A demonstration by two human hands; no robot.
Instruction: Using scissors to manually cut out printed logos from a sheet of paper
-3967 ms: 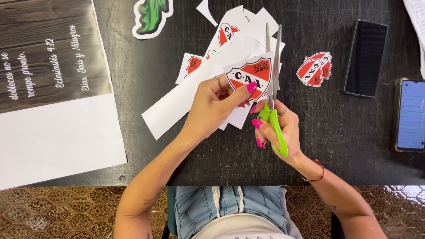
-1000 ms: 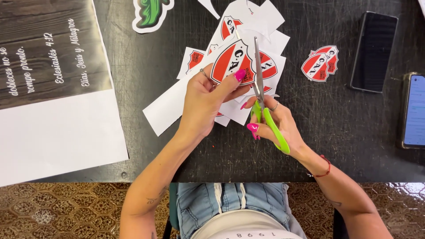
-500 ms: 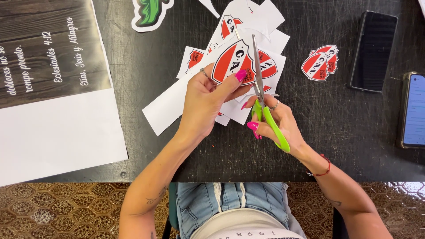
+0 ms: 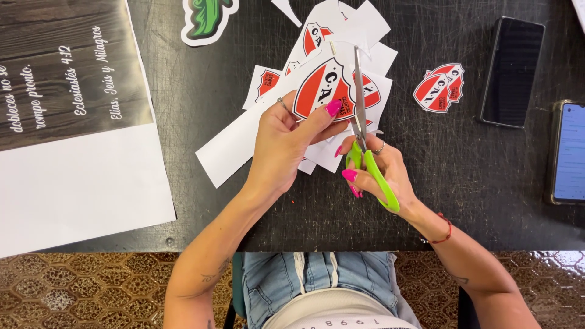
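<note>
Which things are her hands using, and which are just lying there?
In use: left hand holding the white paper sheet with red shield badge; right hand holding green-handled scissors.

Lying about: cut-out red shield stickers, black phone, green sticker, large printed poster.

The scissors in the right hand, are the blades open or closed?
Nearly closed: the scissors show one narrow blade line beside the red shield print, which the left hand holds.

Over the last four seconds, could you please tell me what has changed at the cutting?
The left hand has turned the red-and-white shield sheet anticlockwise, so the shield now tilts. The right hand has kept the green-handled scissors, whose blades have closed along the shield's right edge. Nothing was picked up or let go. The cut-out shield stickers, both phones and the large print stayed put.
</note>
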